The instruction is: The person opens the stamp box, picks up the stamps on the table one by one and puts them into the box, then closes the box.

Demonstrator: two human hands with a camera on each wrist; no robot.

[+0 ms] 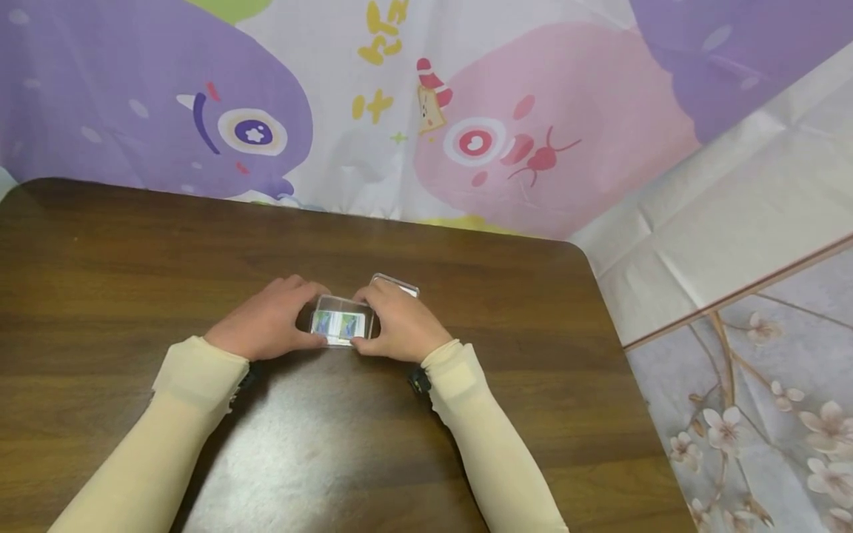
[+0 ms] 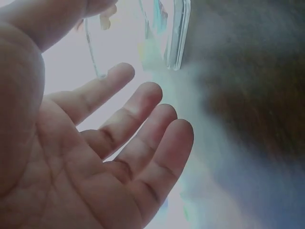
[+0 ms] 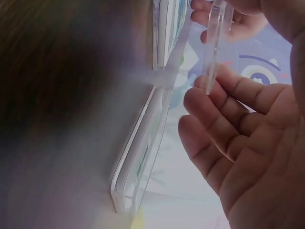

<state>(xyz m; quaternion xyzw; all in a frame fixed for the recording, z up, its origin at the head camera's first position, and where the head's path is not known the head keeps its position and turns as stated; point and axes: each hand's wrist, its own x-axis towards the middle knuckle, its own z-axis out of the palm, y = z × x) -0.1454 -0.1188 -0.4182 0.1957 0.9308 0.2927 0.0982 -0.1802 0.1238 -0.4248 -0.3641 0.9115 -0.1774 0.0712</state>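
Observation:
A clear plastic lid (image 3: 217,47) is held up between both hands, above the table. My left hand (image 1: 266,318) pinches its left side between thumb and fingers, while my right hand (image 1: 403,318) grips the right side. Under the lid, apart from it in the right wrist view, lies a shallow clear case (image 3: 167,33) with white printed cards (image 1: 340,324) showing blue and green pictures. The last fingers (image 2: 174,143) of the left hand are spread slightly and touch nothing. Beyond the right hand sits a second clear case (image 3: 143,152), mostly hidden by that hand in the head view.
The dark wooden table (image 1: 520,429) has rounded far corners, and light glares on its near part. Behind it hangs a cloth (image 1: 360,163) printed with cartoon figures. A flower-patterned sheet (image 1: 753,422) is at the right, past the table edge.

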